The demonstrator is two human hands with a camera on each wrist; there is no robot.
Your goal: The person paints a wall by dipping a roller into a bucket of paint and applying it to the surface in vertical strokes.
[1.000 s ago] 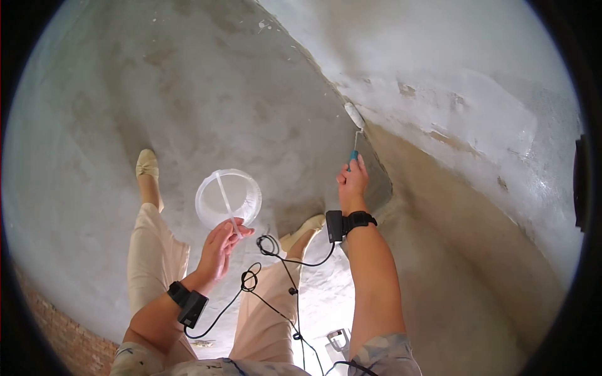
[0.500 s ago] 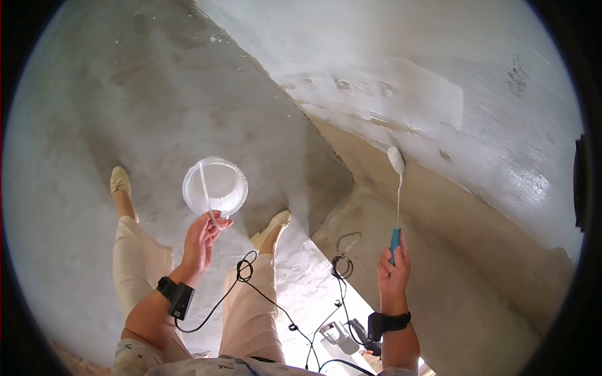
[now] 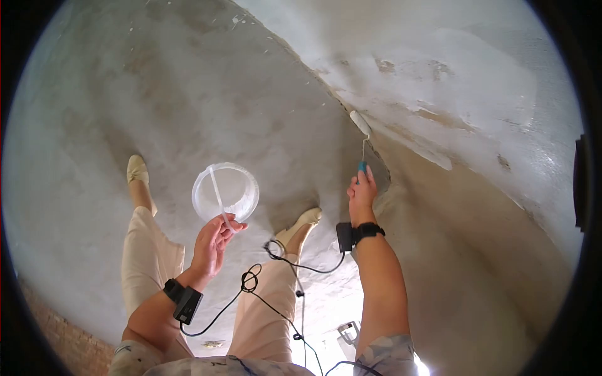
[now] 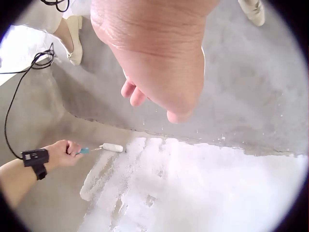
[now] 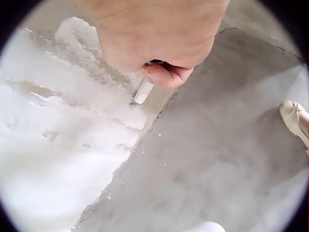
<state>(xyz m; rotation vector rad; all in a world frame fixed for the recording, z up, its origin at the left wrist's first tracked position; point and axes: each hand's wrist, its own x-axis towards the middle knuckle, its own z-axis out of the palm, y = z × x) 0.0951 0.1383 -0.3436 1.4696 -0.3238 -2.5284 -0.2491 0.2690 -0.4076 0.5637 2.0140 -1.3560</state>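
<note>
My left hand (image 3: pixel 211 245) grips the pale handle of a translucent white bucket (image 3: pixel 243 194), which hangs tilted above the floor with white paint inside. In the head view my right hand (image 3: pixel 362 197) holds a small paint roller (image 3: pixel 360 123) by its teal grip. The roller's white sleeve is low on the wall (image 3: pixel 495 81), right by the line where wall meets floor. Wet white streaks (image 4: pixel 145 183) cover part of the wall beside the sleeve in the left wrist view. From the right wrist, curled fingers hide most of the roller's grip.
Bare grey concrete floor (image 3: pixel 106 94) spreads to the left, with small white spatters near the wall. Black cables (image 3: pixel 249 282) hang in loops between the two wrist cameras. My feet in cream shoes (image 3: pixel 307 220) stand apart on either side of the bucket. Unpainted tan wall (image 3: pixel 464 194) lies at the right.
The roller moved up the wall, then came back down to the floor line. A fresh white strip shows on the tan part of the wall. My left hand keeps holding the bucket.
</note>
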